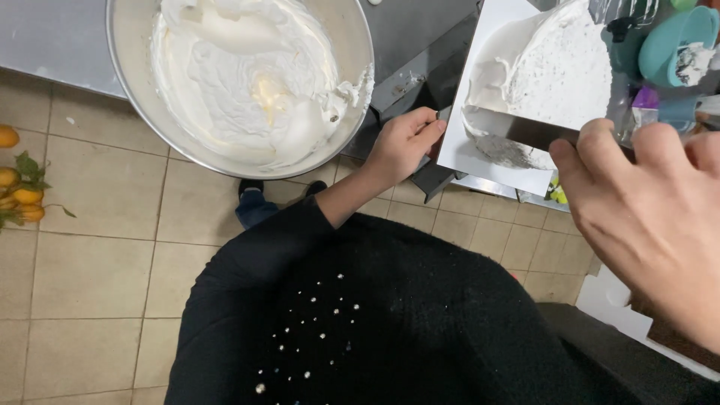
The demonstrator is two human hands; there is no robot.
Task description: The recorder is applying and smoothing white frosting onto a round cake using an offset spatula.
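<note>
Cake (562, 67) sat on the white board (465, 142) at bench edge, left hand (401, 142) gripping the board's edge, right hand (645, 202) closed on scraper (525, 129); blade best kept upright against the cream, board turned steadily.

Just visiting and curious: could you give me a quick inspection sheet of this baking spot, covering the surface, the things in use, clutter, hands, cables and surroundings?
Surface: grey metal counter, smeared with cream near the bowl.
Job's things: white frosted cake on a white square board; flat metal scraper set against the cake's side; large steel bowl of whipped cream.
Clutter: teal cups and a purple item, top right.
Hands: left hand grips the board's edge; right hand holds the scraper.
Cables: nothing seen.
Surroundings: beige tiled floor; oranges with leaves on it, far left; person's black beaded sweater.
</note>
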